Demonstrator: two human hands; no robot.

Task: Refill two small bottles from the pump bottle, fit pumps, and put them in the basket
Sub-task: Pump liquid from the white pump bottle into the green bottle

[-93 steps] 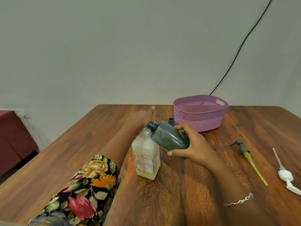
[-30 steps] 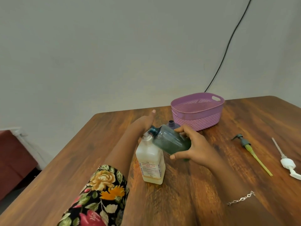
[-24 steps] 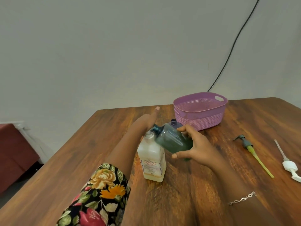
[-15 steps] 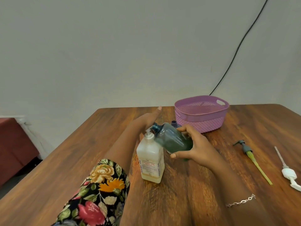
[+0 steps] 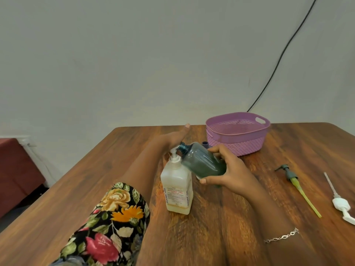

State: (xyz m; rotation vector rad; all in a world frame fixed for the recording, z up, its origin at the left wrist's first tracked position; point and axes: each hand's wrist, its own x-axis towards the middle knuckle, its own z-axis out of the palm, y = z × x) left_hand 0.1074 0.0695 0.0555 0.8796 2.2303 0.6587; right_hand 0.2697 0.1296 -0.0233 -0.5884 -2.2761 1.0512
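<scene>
Teal bottle: right hand (image 5: 233,169) is wrapped round a small see-through teal plastic bottle (image 5: 203,163), tipped over with its open neck right at the white spout, same as half a second back.
Left hand: flat and open (image 5: 173,136), palm resting on the pump head, fingers stretched toward the table's far edge, not gripping anything.
What changed: pump stem shows a bit more above the collar than a moment ago, so I'd guess she's between presses. Still mid-refill on bottle one imo.
Pump bottle: square, frosted white plastic with a red-printed label (image 5: 177,186), standing mid-table on the brown wooden table (image 5: 80,189), only a thin layer of yellowish liquid left at the bottom.
Second bottle: just a dark cap-less neck (image 5: 205,144) peeking out behind the teal one, near the basket.
Basket: lilac woven-look plastic basket (image 5: 237,139), toward the far edge, nothing in it.
Loose pumps: dark green pump with yellow-green tube (image 5: 297,186) and white pump with clear tube (image 5: 340,203), lying by the right edge.
</scene>
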